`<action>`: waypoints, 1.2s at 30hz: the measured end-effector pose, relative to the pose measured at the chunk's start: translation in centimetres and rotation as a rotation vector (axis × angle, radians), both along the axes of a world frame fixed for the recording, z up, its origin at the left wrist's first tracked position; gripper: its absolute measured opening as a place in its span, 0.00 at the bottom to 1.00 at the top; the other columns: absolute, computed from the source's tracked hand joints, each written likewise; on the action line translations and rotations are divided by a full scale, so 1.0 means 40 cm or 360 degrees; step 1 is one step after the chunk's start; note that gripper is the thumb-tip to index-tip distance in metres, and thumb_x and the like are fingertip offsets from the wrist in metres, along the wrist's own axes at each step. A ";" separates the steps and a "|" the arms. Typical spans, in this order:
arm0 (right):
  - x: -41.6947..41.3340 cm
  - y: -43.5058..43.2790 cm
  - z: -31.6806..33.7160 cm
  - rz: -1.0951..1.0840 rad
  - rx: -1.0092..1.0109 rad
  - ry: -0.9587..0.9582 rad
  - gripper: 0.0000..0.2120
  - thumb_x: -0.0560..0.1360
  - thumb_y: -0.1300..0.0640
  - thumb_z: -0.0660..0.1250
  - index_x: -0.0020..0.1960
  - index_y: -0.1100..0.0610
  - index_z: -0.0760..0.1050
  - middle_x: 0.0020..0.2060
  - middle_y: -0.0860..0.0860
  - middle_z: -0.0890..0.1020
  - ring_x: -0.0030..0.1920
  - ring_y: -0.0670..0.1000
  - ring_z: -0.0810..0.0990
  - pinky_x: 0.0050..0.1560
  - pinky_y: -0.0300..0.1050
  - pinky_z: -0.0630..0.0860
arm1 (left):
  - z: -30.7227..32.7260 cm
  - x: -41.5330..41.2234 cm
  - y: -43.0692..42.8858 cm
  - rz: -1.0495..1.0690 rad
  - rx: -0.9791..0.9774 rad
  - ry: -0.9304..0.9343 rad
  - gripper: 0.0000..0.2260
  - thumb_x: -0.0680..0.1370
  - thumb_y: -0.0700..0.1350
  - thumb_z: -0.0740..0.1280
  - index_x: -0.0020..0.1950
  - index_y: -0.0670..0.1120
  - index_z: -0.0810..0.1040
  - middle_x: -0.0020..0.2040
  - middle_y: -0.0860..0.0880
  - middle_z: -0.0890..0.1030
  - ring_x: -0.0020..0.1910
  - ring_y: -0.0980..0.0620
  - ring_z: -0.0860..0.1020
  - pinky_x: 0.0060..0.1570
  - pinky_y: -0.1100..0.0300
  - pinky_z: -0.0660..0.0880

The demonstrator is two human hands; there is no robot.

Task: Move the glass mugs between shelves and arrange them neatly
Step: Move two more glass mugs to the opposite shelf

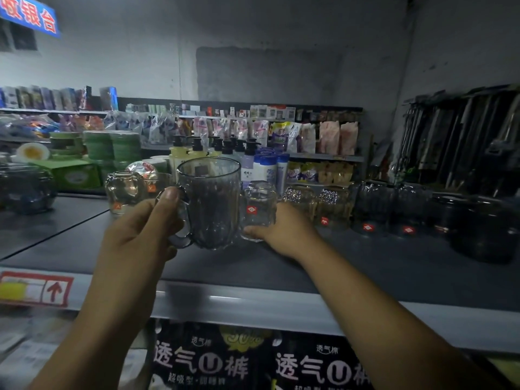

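Gripping the big mug (209, 204) by its handle, the left hand (140, 232) has its fingers curled round the loop and its thumb pressed on top. The mug is upright, ribbed and smoky grey, just right of that hand's knuckles. Right beside it, touching or very nearly so, is the small mug (259, 209), clear glass with a red label. The right hand (287, 229) is wrapped round it from the right, a fingertip showing at its lower edge. So both hands are busy, one mug apiece, and the two mugs stand between the hands, over the dark shelf (380, 271). Whether either base is down on the shelf, I cannot tell from this angle. Just beyond the left hand's thumb, a clear mug (123, 191) stands on the shelf with an orange label low on its side. Out past the right hand, further right, a mug row (337, 206) runs along the shelf: two patterned clear ones near the wrist, then darker ones well apart from it. Beyond both hands, behind the mugs, pump bottles (197, 153) stand upright. Below the left forearm, the price rail (253, 302) carries a red tag (36, 288) with an arrow pointing up.
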State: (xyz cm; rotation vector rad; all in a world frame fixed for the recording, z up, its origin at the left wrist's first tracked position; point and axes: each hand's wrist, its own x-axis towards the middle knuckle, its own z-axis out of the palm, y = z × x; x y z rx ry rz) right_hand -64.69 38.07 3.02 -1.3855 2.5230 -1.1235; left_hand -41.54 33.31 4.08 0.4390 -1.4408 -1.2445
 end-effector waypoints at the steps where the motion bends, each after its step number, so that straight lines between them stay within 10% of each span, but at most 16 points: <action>1: 0.008 0.013 0.007 0.0028 0.0019 -0.0007 0.46 0.51 0.22 0.66 0.58 0.52 0.78 0.50 0.49 0.84 0.49 0.51 0.83 0.54 0.52 0.81 | 0.002 -0.001 0.005 0.0002 0.0011 0.0000 0.15 0.72 0.64 0.67 0.38 0.54 0.83 0.34 0.56 0.81 0.36 0.56 0.77 0.42 0.56 0.73; 6: 0.028 0.156 0.075 0.0012 -0.0125 -0.0041 0.16 0.78 0.54 0.71 0.62 0.55 0.73 0.54 0.49 0.79 0.56 0.53 0.80 0.46 0.44 0.74 | 0.033 -0.019 0.065 -0.0103 -0.0029 -0.0066 0.14 0.74 0.63 0.66 0.39 0.57 0.86 0.40 0.49 0.84 0.45 0.53 0.82 0.52 0.48 0.77; 11: 0.015 0.354 0.095 0.0276 -0.0502 -0.0432 0.25 0.78 0.72 0.62 0.69 0.50 0.73 0.59 0.44 0.81 0.53 0.48 0.85 0.53 0.43 0.82 | 0.047 -0.132 0.144 -0.0331 -0.0047 -0.0072 0.19 0.75 0.62 0.67 0.41 0.48 0.84 0.38 0.45 0.81 0.39 0.51 0.76 0.43 0.51 0.72; 17: -0.058 0.511 0.062 0.0272 -0.0556 -0.0443 0.28 0.75 0.54 0.75 0.71 0.43 0.70 0.66 0.43 0.78 0.63 0.45 0.79 0.61 0.47 0.77 | 0.026 -0.303 0.255 -0.0596 -0.0132 -0.0160 0.24 0.78 0.59 0.66 0.44 0.35 0.75 0.32 0.50 0.72 0.32 0.52 0.67 0.34 0.57 0.64; 21: -0.139 0.558 0.049 0.0210 -0.0505 -0.0552 0.32 0.73 0.53 0.77 0.73 0.46 0.69 0.64 0.43 0.79 0.64 0.45 0.78 0.63 0.42 0.75 | 0.012 -0.379 0.298 -0.0731 -0.0166 -0.0336 0.20 0.79 0.60 0.64 0.36 0.46 0.74 0.30 0.53 0.69 0.30 0.53 0.66 0.33 0.58 0.64; 29: -0.213 0.602 0.017 0.0069 -0.0444 -0.0541 0.30 0.69 0.50 0.80 0.67 0.47 0.73 0.56 0.47 0.80 0.54 0.44 0.78 0.44 0.36 0.77 | -0.002 -0.480 0.321 -0.0741 -0.0209 -0.0580 0.20 0.83 0.56 0.62 0.42 0.40 0.78 0.34 0.45 0.78 0.31 0.49 0.74 0.35 0.55 0.72; 36: -0.219 0.590 0.003 -0.0071 -0.0504 -0.0391 0.33 0.67 0.39 0.79 0.62 0.50 0.66 0.53 0.40 0.75 0.51 0.37 0.73 0.42 0.35 0.71 | -0.026 -0.478 0.319 -0.0148 -0.0513 -0.0749 0.10 0.79 0.53 0.70 0.55 0.50 0.75 0.48 0.49 0.82 0.46 0.46 0.83 0.51 0.40 0.81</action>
